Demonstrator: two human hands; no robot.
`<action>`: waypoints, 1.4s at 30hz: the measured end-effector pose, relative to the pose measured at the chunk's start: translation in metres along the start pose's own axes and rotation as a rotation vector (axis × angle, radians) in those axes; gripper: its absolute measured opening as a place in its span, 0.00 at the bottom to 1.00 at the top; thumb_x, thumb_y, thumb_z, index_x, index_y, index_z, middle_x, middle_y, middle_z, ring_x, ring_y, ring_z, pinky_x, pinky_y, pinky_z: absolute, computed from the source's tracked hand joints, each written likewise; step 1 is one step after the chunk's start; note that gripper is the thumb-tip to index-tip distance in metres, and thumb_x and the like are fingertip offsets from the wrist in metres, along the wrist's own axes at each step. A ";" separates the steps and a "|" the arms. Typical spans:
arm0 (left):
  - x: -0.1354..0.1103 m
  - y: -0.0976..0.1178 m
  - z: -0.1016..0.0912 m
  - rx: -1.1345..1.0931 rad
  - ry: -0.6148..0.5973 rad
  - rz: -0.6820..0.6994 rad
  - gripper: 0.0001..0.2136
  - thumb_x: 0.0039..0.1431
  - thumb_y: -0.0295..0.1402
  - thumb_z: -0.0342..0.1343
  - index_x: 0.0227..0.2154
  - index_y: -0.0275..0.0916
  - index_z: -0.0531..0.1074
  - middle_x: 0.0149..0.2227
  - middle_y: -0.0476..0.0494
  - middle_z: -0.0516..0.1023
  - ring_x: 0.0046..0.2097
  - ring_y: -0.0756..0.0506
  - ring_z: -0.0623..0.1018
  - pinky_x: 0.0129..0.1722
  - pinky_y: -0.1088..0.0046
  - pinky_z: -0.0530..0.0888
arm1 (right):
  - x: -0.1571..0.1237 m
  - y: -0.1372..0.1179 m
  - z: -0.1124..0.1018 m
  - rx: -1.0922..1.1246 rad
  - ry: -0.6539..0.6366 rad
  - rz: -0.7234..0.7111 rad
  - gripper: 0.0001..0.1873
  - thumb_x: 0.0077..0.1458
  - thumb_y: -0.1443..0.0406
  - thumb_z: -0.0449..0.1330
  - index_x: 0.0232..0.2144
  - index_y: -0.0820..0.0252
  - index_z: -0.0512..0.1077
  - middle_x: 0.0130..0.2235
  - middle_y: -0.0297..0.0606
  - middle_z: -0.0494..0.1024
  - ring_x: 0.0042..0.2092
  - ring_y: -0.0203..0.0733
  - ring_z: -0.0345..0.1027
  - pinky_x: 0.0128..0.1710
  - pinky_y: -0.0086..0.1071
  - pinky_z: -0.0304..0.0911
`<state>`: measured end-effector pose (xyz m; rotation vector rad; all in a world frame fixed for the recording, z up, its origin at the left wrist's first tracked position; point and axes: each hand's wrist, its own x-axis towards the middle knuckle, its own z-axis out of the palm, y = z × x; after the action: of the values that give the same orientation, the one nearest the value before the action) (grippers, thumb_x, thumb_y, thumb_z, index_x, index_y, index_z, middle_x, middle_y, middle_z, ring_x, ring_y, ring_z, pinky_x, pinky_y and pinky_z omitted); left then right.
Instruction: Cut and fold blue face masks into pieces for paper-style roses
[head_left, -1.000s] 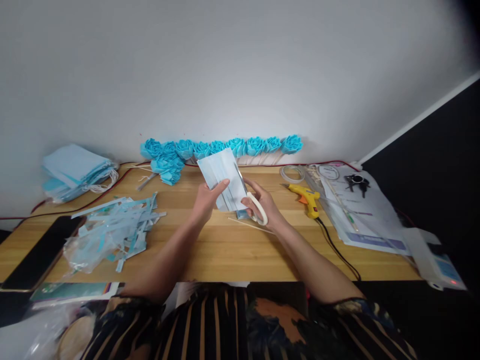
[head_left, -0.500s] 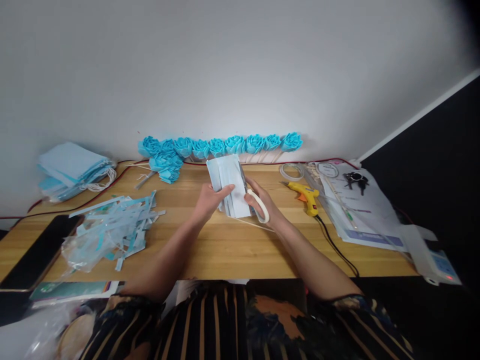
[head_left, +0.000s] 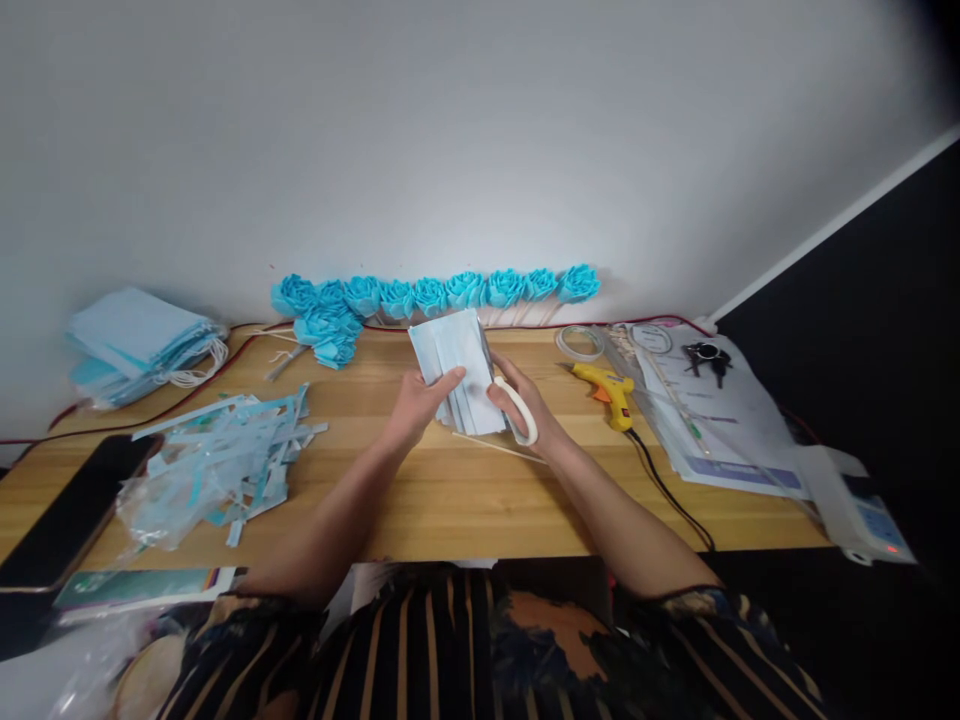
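Note:
My left hand [head_left: 415,408] pinches a pale blue face mask [head_left: 457,366] by its left edge and holds it above the wooden table [head_left: 465,490]. In my right hand [head_left: 529,408] are white-handled scissors [head_left: 511,402], fingers through the loops, the blades running up along the mask's right edge. A thin wooden stick [head_left: 499,448] lies on the table just below both hands.
A row of blue mask roses [head_left: 442,293] lines the wall. A mask stack [head_left: 139,343] sits far left, cut strips [head_left: 217,460] and a phone [head_left: 71,515] nearer. On the right are a yellow glue gun [head_left: 607,388], tape roll [head_left: 579,343], papers [head_left: 712,420] and keys [head_left: 705,356].
The mask has turned from tilted left to more upright and come down a little toward the table. Both hands kept their grips.

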<state>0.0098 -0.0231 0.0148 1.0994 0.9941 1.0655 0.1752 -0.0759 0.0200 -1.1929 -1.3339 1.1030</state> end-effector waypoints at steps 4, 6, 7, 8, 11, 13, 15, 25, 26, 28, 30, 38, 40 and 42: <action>-0.001 0.001 0.000 -0.001 -0.007 0.003 0.24 0.39 0.47 0.71 0.34 0.31 0.81 0.39 0.35 0.84 0.43 0.36 0.82 0.40 0.65 0.77 | -0.001 0.004 -0.001 0.007 0.008 0.016 0.50 0.47 0.38 0.63 0.64 0.59 0.62 0.31 0.38 0.76 0.30 0.42 0.68 0.29 0.33 0.64; -0.001 0.001 0.000 -0.013 -0.010 0.005 0.24 0.40 0.47 0.71 0.35 0.31 0.81 0.40 0.35 0.84 0.43 0.36 0.82 0.40 0.65 0.77 | -0.001 0.004 0.000 0.017 0.014 0.022 0.49 0.47 0.39 0.64 0.63 0.58 0.62 0.32 0.37 0.76 0.27 0.40 0.66 0.27 0.32 0.62; -0.001 0.001 0.000 -0.019 -0.009 0.005 0.24 0.40 0.47 0.71 0.35 0.32 0.81 0.40 0.35 0.84 0.43 0.36 0.82 0.40 0.65 0.77 | -0.001 0.003 0.000 0.020 0.017 0.025 0.49 0.46 0.39 0.64 0.63 0.58 0.62 0.32 0.37 0.76 0.27 0.39 0.65 0.26 0.32 0.62; -0.001 0.000 0.000 -0.024 -0.006 0.005 0.24 0.39 0.47 0.71 0.35 0.32 0.81 0.40 0.35 0.84 0.43 0.36 0.82 0.40 0.65 0.77 | -0.001 0.002 0.001 0.023 0.020 0.029 0.49 0.46 0.39 0.64 0.63 0.58 0.62 0.32 0.37 0.76 0.26 0.38 0.64 0.26 0.32 0.61; -0.001 0.000 0.000 -0.030 -0.001 0.000 0.23 0.39 0.47 0.71 0.34 0.32 0.81 0.39 0.35 0.84 0.42 0.36 0.82 0.39 0.66 0.77 | -0.001 -0.001 0.001 0.024 0.028 0.034 0.50 0.44 0.39 0.65 0.62 0.59 0.63 0.30 0.36 0.75 0.27 0.39 0.64 0.26 0.32 0.61; -0.001 0.000 0.000 -0.025 -0.002 -0.001 0.23 0.40 0.46 0.71 0.34 0.32 0.81 0.39 0.36 0.84 0.41 0.37 0.82 0.38 0.67 0.77 | -0.001 -0.003 0.002 0.015 0.039 0.025 0.49 0.44 0.39 0.65 0.61 0.59 0.64 0.28 0.36 0.73 0.28 0.41 0.65 0.27 0.32 0.61; -0.001 0.000 0.000 -0.020 -0.005 0.001 0.23 0.40 0.46 0.71 0.34 0.32 0.81 0.38 0.36 0.84 0.40 0.37 0.82 0.37 0.67 0.77 | -0.001 -0.003 0.002 0.006 0.045 0.025 0.48 0.44 0.39 0.65 0.61 0.59 0.65 0.27 0.35 0.72 0.28 0.41 0.65 0.27 0.32 0.61; -0.001 0.001 0.001 -0.052 -0.013 -0.003 0.24 0.39 0.46 0.72 0.35 0.32 0.81 0.40 0.35 0.84 0.43 0.37 0.82 0.40 0.66 0.77 | -0.001 -0.006 0.003 0.025 0.057 0.024 0.48 0.43 0.41 0.66 0.60 0.60 0.65 0.28 0.34 0.73 0.24 0.35 0.59 0.23 0.29 0.57; -0.001 0.001 0.001 -0.054 -0.015 -0.004 0.24 0.39 0.46 0.72 0.35 0.32 0.81 0.40 0.35 0.84 0.43 0.37 0.82 0.40 0.66 0.77 | -0.002 -0.007 0.003 0.024 0.058 0.026 0.48 0.43 0.41 0.66 0.60 0.60 0.65 0.28 0.34 0.73 0.24 0.36 0.59 0.23 0.30 0.57; -0.001 0.001 0.001 -0.059 -0.019 -0.005 0.25 0.39 0.46 0.72 0.36 0.32 0.81 0.41 0.35 0.84 0.43 0.36 0.82 0.40 0.66 0.77 | -0.002 -0.006 0.003 0.011 0.062 0.027 0.48 0.43 0.41 0.66 0.60 0.60 0.65 0.28 0.34 0.73 0.25 0.36 0.60 0.24 0.30 0.57; -0.001 0.001 0.001 -0.063 -0.019 -0.005 0.25 0.38 0.47 0.72 0.36 0.32 0.81 0.41 0.35 0.84 0.43 0.36 0.82 0.41 0.65 0.78 | -0.001 -0.004 0.002 -0.003 0.068 0.021 0.47 0.43 0.40 0.66 0.59 0.60 0.66 0.27 0.34 0.73 0.26 0.38 0.61 0.25 0.30 0.58; 0.000 -0.001 0.001 -0.074 -0.019 -0.002 0.24 0.39 0.45 0.72 0.36 0.32 0.81 0.41 0.35 0.84 0.44 0.36 0.82 0.43 0.63 0.77 | 0.000 0.001 0.002 0.011 0.073 0.030 0.45 0.44 0.42 0.66 0.59 0.58 0.66 0.26 0.33 0.71 0.26 0.38 0.60 0.24 0.30 0.57; 0.000 -0.001 0.001 -0.078 -0.024 -0.007 0.23 0.39 0.45 0.72 0.36 0.32 0.81 0.41 0.35 0.84 0.43 0.36 0.82 0.42 0.64 0.77 | -0.001 0.001 0.002 0.020 0.071 0.034 0.45 0.44 0.43 0.67 0.60 0.58 0.66 0.26 0.32 0.71 0.25 0.37 0.59 0.24 0.29 0.56; 0.000 -0.001 0.001 -0.082 -0.026 -0.011 0.24 0.39 0.45 0.72 0.36 0.32 0.81 0.40 0.35 0.84 0.42 0.37 0.82 0.42 0.64 0.77 | -0.001 0.001 0.002 0.026 0.074 0.030 0.45 0.45 0.44 0.67 0.60 0.59 0.66 0.26 0.32 0.71 0.25 0.36 0.58 0.23 0.29 0.56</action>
<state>0.0110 -0.0239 0.0143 1.0374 0.9274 1.0714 0.1734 -0.0766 0.0191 -1.2265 -1.2454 1.0846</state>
